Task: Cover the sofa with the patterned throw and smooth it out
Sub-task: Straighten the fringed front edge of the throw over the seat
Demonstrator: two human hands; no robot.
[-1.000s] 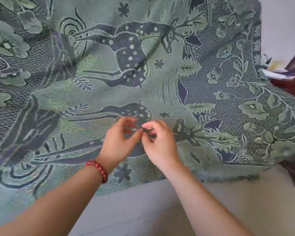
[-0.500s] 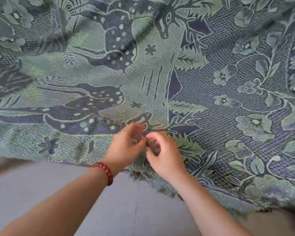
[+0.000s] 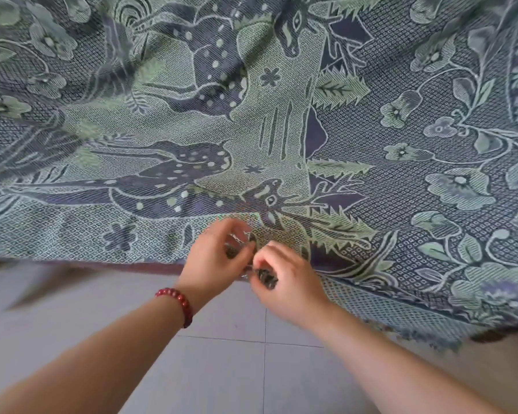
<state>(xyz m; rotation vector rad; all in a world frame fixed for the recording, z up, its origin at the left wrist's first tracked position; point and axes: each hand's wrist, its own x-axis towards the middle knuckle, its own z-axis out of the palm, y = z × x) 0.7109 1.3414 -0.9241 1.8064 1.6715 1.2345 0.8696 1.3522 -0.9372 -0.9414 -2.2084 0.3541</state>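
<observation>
Throw: I'm seeing the patterned throw (image 3: 281, 115) filling the upper part of the head view. It's a green and navy weave w/ spotted deer, leaves and flowers, spreading wide from L to R.
Throw lie: it's rippling in soft folds at upper L and blurring there. The R side is lying flatter.
Hem: the near edge is running across mid view and hanging above the floor. The fringe (image 3: 416, 333) is dangling along the R stretch.
Left grip: the left grip (image 3: 213, 258) is clamping the hem, w/ thumb and fingers curling round a pinch of fabric.
Right grip: the right grip (image 3: 290, 282) is clamping on a dark bunch of the fringe, fingers curling over it, knuckles facing me.
Grips together: both are working at the same spot on the hem, fingertips touching or just beside each other. I can't tell which.
Deer: the lower deer head (image 3: 269, 198) is sitting just above the two grips.
Bracelet: a red bead bracelet (image 3: 177, 303) is sitting on the left wrist.
Floor: the floor (image 3: 251, 377) is showing grey tiles w/ thin grout lines, below the hem and under both forearms.
Under hem: a dark reddish strip (image 3: 126, 265) is peeking out just below the hem on the L. I can't tell if that's the sofa, as the throw is hiding whatever is under it.
</observation>
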